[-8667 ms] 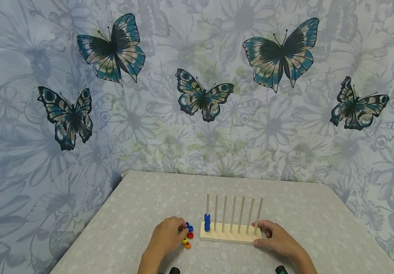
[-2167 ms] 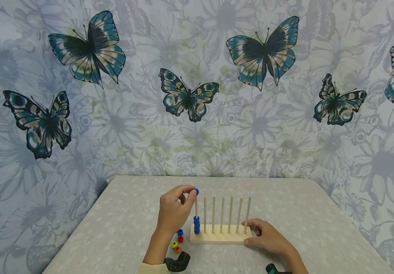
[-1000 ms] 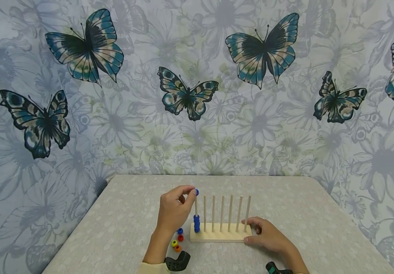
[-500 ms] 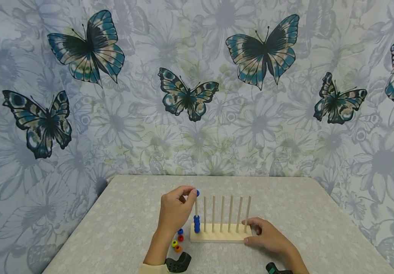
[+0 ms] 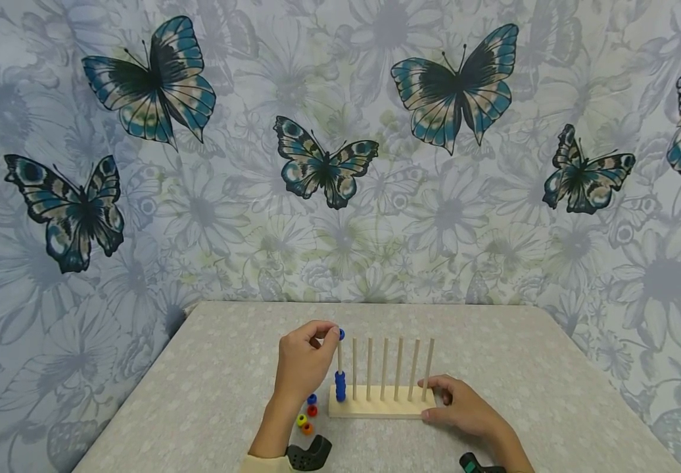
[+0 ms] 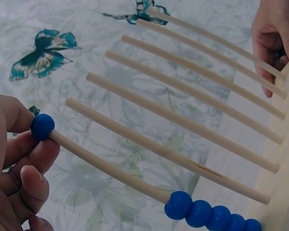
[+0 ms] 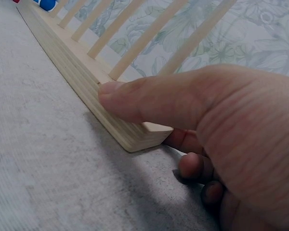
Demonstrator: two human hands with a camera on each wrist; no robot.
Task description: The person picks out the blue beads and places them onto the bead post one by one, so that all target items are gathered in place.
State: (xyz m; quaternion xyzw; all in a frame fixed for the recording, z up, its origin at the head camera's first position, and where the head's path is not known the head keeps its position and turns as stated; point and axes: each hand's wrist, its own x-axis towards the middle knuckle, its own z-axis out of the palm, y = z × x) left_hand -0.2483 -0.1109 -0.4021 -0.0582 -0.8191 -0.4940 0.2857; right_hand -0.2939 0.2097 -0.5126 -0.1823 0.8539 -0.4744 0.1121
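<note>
My left hand (image 5: 302,368) pinched a blue bead (image 6: 42,126) onto the first peg's tip (image 6: 70,143) while my right hand (image 5: 461,410) gripped the wooden base (image 5: 376,408) to steady it.

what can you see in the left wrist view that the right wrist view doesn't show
Only the left wrist view shows the left hand pinching a blue bead at the tip of the end rod, with the stacked blue beads lower down. Only the right wrist view shows the grey table and the right hand's thumb pressed on the wooden base. Both show the rods and the right hand.
</note>
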